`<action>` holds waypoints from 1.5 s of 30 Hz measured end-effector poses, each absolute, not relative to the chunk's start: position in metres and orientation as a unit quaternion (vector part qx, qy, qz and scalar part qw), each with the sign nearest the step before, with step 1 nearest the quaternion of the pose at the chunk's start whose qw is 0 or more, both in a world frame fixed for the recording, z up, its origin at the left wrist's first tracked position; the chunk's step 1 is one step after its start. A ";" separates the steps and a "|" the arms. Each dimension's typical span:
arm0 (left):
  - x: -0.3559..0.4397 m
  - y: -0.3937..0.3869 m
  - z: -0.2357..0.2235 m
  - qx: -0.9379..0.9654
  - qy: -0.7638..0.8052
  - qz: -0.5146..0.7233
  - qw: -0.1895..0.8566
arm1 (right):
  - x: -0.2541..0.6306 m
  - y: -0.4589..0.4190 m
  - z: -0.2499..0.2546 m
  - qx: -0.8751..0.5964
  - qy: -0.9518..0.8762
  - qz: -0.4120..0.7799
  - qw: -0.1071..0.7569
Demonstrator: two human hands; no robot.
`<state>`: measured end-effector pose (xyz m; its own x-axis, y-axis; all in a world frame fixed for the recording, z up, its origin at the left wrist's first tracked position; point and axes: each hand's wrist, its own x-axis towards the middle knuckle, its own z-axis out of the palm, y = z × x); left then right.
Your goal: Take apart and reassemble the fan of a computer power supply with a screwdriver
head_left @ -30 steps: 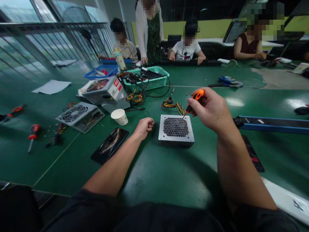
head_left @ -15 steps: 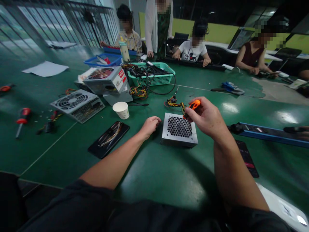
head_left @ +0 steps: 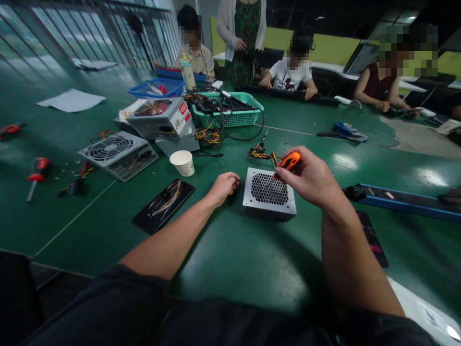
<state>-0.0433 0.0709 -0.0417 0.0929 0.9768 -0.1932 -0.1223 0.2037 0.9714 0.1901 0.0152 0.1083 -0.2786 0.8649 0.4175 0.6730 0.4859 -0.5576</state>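
Observation:
A grey computer power supply lies in front of me with its honeycomb grille facing up. My right hand grips an orange and black screwdriver by the handle, tilted over the grille. The shaft slants down to the left across the grille, and I cannot make out exactly where its tip sits. My left hand rests on the table just left of the power supply, fingers curled together; whether they pinch something small is hidden. Behind the power supply runs a bundle of yellow and black wires.
Left stand a paper cup, a black tray with glasses, another power supply and a red screwdriver. Beyond are a green cable basket and pliers. A power strip lies right. Several people are across the table.
Everything in view shifts slightly as my head moves. My right hand keeps the screwdriver over the grille, and my left hand stays put. A standing person's hand has risen from the table.

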 end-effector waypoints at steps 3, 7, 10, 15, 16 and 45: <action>-0.044 0.071 -0.043 0.437 0.494 0.459 0.596 | 0.188 0.012 0.110 -0.476 -0.804 0.134 0.331; -0.043 0.071 -0.044 0.442 0.496 0.457 0.591 | 0.184 0.007 0.114 -0.464 -0.824 0.133 0.298; -0.044 0.071 -0.044 0.446 0.497 0.453 0.591 | 0.181 0.004 0.116 -0.472 -0.827 0.119 0.280; -0.044 0.070 -0.042 0.449 0.494 0.454 0.591 | 0.177 0.004 0.113 -0.486 -0.834 0.109 0.239; -0.044 0.070 -0.042 0.450 0.494 0.454 0.590 | 0.176 0.003 0.113 -0.482 -0.839 0.106 0.229; -0.042 0.069 -0.039 0.440 0.507 0.450 0.590 | 0.202 0.010 0.125 -0.548 -0.761 0.017 0.346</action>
<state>-0.0425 0.0686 -0.0385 0.0821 0.9760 -0.2016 -0.0846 0.2084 0.9744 0.2023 0.0097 0.1248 -0.1594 0.8462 0.5085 0.8223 0.3988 -0.4060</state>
